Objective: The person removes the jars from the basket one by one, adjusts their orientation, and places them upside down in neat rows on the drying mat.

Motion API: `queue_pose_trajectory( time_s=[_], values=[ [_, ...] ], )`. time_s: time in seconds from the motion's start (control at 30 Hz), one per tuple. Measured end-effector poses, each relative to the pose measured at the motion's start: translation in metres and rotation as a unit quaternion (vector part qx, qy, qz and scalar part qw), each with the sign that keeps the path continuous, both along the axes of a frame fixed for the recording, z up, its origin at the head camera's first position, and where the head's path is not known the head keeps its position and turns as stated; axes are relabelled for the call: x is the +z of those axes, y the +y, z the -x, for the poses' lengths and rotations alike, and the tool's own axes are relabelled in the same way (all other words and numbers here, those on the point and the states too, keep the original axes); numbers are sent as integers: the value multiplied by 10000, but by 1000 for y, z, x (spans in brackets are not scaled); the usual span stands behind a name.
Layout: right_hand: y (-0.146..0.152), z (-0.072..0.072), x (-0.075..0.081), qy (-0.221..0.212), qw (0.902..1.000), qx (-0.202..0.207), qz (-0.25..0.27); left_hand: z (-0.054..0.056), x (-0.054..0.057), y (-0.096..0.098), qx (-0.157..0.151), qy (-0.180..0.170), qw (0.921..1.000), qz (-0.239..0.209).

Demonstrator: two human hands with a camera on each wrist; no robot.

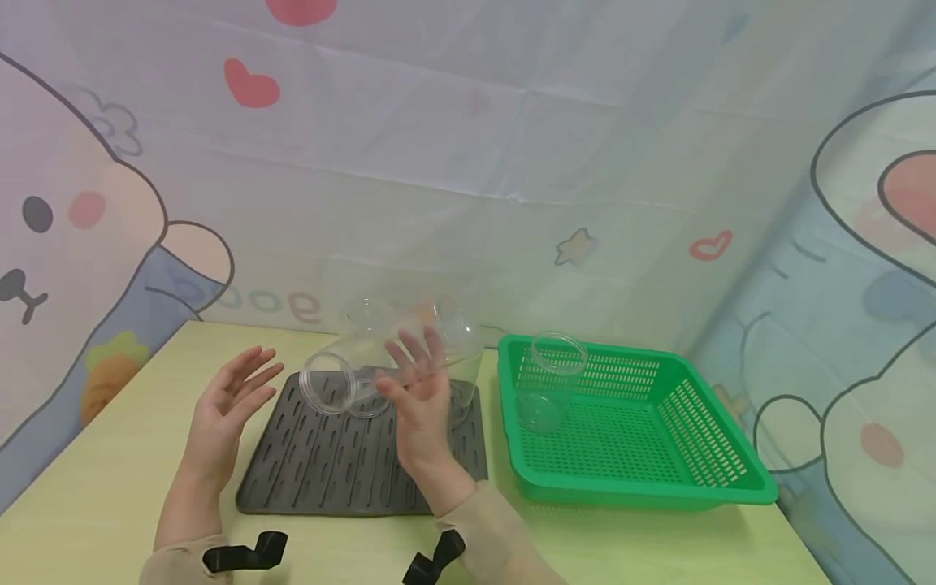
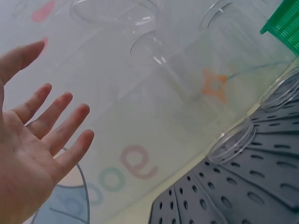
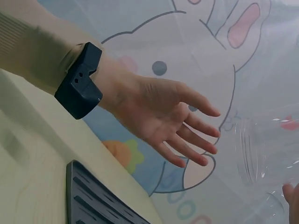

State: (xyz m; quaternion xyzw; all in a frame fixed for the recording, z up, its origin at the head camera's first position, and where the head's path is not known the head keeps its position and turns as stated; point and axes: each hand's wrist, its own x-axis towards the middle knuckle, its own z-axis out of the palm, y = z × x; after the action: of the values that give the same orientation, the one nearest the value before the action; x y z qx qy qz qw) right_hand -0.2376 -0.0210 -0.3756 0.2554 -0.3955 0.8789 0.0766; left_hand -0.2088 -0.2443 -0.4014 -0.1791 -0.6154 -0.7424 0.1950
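Observation:
My left hand (image 1: 227, 410) is raised at the left of the grey mat, fingers spread and nothing in it. Over the mat is my right hand (image 1: 424, 406), palm showing, its fingers loosely extended. Between the hands a clear plastic cup (image 1: 327, 382) tips its round rim towards me; I cannot tell what supports it. Its rim shows at the top of the left wrist view, apart from the left hand (image 2: 37, 154). Other clear cups stand on the back of the grey mat (image 1: 329, 479), partly hidden by the right hand. Only a fingertip (image 3: 290, 193) of the right hand shows in the right wrist view.
A green plastic basket (image 1: 643, 491) stands right of the mat, with one clear cup (image 1: 548, 398) upright at its left end. Everything rests on a pale yellow table (image 1: 88, 512). A printed cloth (image 1: 468, 146) hangs behind it.

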Motion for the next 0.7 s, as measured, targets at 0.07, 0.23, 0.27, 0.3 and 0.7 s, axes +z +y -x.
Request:
queue_pose_trajectory(
  time_s=[0.07, 0.23, 0.27, 0.3, 0.7],
  values=[
    [-3, 0, 0, 93, 9996, -98, -261, 0, -6, -5, 82, -176, 9998, -81],
    [-12, -1, 1, 516, 9947, -388, -804, 1, -20, -14, 196, -514, 9983, -180],
    [-14, -1, 2, 617, 9933, -451, -863, 2, -22, -15, 207, -567, 9980, -198],
    [-16, -1, 2, 707, 9921, -504, -906, 2, -24, -16, 218, -616, 9976, -209],
    [-38, 7, -1, 1173, 9743, -873, -1714, 3, -40, -29, 261, -945, 9938, -522]
  ],
)
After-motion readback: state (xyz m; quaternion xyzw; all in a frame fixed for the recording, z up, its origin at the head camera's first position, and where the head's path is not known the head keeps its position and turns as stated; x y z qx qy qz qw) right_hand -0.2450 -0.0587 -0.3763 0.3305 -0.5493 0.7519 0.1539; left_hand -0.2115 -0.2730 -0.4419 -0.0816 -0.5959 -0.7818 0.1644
